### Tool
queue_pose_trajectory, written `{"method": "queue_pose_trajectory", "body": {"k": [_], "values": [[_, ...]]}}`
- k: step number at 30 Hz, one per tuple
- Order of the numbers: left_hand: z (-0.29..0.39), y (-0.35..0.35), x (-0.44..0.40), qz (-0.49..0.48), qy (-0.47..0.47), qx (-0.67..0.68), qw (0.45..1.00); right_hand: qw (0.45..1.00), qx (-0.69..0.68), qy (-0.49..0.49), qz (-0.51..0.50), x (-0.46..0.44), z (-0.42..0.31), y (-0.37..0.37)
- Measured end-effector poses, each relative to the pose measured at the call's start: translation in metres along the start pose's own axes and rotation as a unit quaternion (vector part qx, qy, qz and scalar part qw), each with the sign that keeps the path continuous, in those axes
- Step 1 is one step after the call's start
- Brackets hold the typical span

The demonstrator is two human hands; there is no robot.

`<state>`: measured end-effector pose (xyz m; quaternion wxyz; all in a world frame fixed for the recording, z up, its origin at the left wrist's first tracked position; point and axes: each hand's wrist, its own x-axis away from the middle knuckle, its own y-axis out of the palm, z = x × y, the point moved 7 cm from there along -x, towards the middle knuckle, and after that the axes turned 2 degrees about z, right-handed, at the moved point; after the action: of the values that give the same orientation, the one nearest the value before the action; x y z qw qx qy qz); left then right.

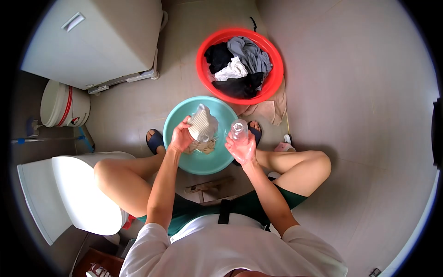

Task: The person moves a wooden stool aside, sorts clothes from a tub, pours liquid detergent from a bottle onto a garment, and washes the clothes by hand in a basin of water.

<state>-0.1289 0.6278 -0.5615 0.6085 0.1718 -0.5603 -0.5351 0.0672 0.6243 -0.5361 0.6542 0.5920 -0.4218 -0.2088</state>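
My left hand is closed on the edge of a pale, finely patterned cloth, holding it up over the light-blue basin. Below it, a wet tan cloth lies in the basin. My right hand, wet on the palm and wrist, is wrapped round a clear plastic bottle at the basin's right rim. The bottle looks empty, its rounded end facing up towards me.
A red basin heaped with grey, black and white clothes stands beyond, on a beige cloth. Left are a white cabinet, a white bucket and a toilet. A wooden stool is between my legs.
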Motion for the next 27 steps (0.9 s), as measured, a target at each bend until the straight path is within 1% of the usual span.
{"method": "queue_pose_trajectory", "body": {"k": [1, 2, 4, 6, 8, 9, 10, 12, 13, 15, 18, 19, 22, 23, 26, 27], "values": [[0.008, 0.018, 0.01, -0.065, 0.01, 0.029, 0.997, 1.0, 0.018, -0.001, 0.011, 0.004, 0.005, 0.007], [0.014, 0.027, 0.02, -0.076, 0.017, 0.048, 0.996, 0.999, 0.037, -0.002, 0.022, 0.008, 0.01, 0.015], [0.021, 0.045, 0.036, -0.097, 0.034, 0.09, 0.991, 0.986, 0.147, -0.062, 0.052, 0.015, 0.008, 0.033], [0.021, 0.048, 0.046, -0.114, 0.057, 0.116, 0.985, 0.951, 0.274, -0.126, 0.067, 0.024, 0.003, 0.064], [0.013, 0.047, 0.051, -0.129, 0.07, 0.14, 0.979, 0.887, 0.414, -0.195, 0.066, 0.036, -0.009, 0.111], [0.009, 0.046, 0.051, -0.129, 0.075, 0.15, 0.977, 0.822, 0.518, -0.23, 0.056, 0.043, -0.014, 0.144], [0.005, 0.049, 0.053, -0.141, 0.07, 0.152, 0.976, 0.764, 0.586, -0.266, 0.049, 0.052, -0.014, 0.182], [0.002, 0.056, 0.054, -0.161, 0.061, 0.154, 0.973, 0.664, 0.659, -0.351, -0.044, 0.059, -0.006, 0.236], [0.001, 0.057, 0.055, -0.145, 0.059, 0.154, 0.975, 0.598, 0.717, -0.354, -0.058, 0.06, 0.0, 0.254], [0.001, 0.067, 0.061, -0.161, 0.068, 0.147, 0.974, 0.453, 0.813, -0.354, -0.089, 0.062, 0.016, 0.286], [0.004, 0.079, 0.068, -0.186, 0.072, 0.134, 0.971, 0.368, 0.87, -0.306, -0.118, 0.052, 0.04, 0.314], [0.005, 0.081, 0.069, -0.185, 0.078, 0.128, 0.971, 0.362, 0.876, -0.294, -0.122, 0.048, 0.044, 0.318], [0.005, 0.082, 0.072, -0.196, 0.082, 0.12, 0.97, 0.291, 0.914, -0.256, -0.123, 0.034, 0.054, 0.317], [0.005, 0.084, 0.073, -0.198, 0.08, 0.123, 0.969, 0.257, 0.92, -0.266, -0.131, 0.031, 0.056, 0.318], [0.008, 0.087, 0.078, -0.205, 0.083, 0.124, 0.967, 0.248, 0.94, -0.208, -0.104, 0.027, 0.066, 0.323], [0.01, 0.087, 0.078, -0.208, 0.085, 0.128, 0.966, 0.234, 0.939, -0.222, -0.118, 0.026, 0.068, 0.326]]}}
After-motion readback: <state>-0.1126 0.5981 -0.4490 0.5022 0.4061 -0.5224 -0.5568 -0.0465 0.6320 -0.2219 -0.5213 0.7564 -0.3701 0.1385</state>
